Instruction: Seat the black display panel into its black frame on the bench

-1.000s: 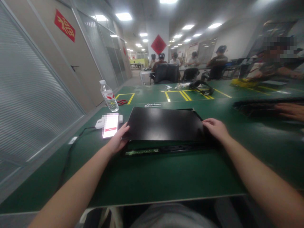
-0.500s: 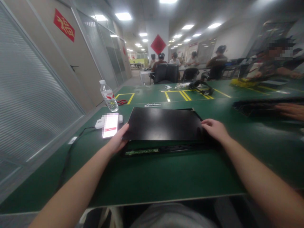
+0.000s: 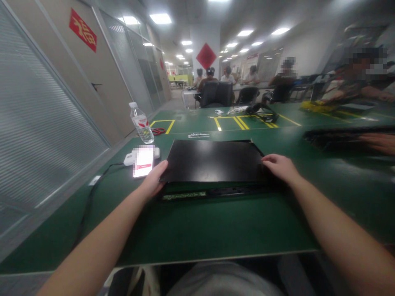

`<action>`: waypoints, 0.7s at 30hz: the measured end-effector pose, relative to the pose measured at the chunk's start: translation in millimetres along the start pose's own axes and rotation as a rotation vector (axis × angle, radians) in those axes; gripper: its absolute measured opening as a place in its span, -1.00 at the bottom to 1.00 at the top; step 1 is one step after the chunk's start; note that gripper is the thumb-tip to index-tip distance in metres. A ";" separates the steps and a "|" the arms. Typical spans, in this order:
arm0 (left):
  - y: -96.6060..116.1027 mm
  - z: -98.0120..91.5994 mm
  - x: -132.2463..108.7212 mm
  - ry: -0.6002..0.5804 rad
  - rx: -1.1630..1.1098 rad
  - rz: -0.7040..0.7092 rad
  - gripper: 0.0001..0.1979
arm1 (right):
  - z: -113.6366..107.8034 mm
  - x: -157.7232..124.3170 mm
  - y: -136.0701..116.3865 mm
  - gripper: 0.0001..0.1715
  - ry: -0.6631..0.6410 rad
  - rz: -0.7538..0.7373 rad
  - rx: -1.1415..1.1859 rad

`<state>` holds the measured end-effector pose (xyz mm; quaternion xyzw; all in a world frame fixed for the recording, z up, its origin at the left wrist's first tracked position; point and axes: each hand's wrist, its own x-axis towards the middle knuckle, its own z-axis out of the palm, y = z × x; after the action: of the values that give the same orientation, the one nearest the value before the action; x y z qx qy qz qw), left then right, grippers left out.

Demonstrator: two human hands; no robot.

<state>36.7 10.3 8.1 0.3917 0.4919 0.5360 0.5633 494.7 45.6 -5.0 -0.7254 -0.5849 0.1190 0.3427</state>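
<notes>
Along the far left of the green bench (image 3: pixel 216 230) a black cable (image 3: pixel 89 201) runs back to a white charger block (image 3: pixel 128 159), and a lit phone (image 3: pixel 143 161) lies across that block. Behind them a clear water bottle (image 3: pixel 141 123) stands upright, with red scissors (image 3: pixel 158 131) flat just to its right.

The left forearm comes in from the lower left corner and stretches forward and to the right, almost straight. The left hand (image 3: pixel 153 181) ends at the near left corner of the black panel (image 3: pixel 212 160), just beside the phone. Its grip is closed on that corner: the thumb lies on top and the fingers are tucked beneath, out of sight.

The black panel sits in the middle of the bench, straight ahead, between the two hands. Its near edge is raised a little above a dark base strip (image 3: pixel 216 192), where a narrow green circuit board (image 3: pixel 185 196) shows under the lifted edge.

The right forearm reaches in from the lower right, angled forward and to the left. The right hand (image 3: pixel 279 166) lies palm down on the panel's near right corner, with the fingers bent over the edge. Whether that grip closes under the panel cannot be told.

Well off to the right, a co-worker's hand (image 3: pixel 381 142) rests on a dark tray (image 3: pixel 336 137).
</notes>
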 end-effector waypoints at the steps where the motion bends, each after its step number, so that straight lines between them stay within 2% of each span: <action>1: -0.3 -0.4 0.5 0.000 0.004 0.001 -0.74 | -0.3 0.3 0.1 -0.86 -0.004 0.000 0.000; 8: -4.8 -9.0 5.7 -0.088 0.034 0.032 -0.68 | -1.3 4.4 5.5 -0.85 -0.034 0.013 -0.006; 12: -4.3 -8.0 4.9 -0.067 0.047 0.041 -0.69 | -0.9 7.8 9.5 -0.85 -0.043 0.023 -0.002; 17: -3.1 -5.3 2.9 -0.096 0.080 0.042 -0.63 | -1.8 9.7 11.3 -0.81 -0.067 0.012 -0.057; 21: -1.0 -2.3 -0.1 -0.046 0.068 0.016 -0.56 | -4.8 8.9 8.8 -0.79 -0.080 0.009 -0.101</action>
<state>34.7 9.8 6.7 0.4269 0.4937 0.5144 0.5562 506.7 51.4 -5.0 -0.7391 -0.6002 0.1198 0.2812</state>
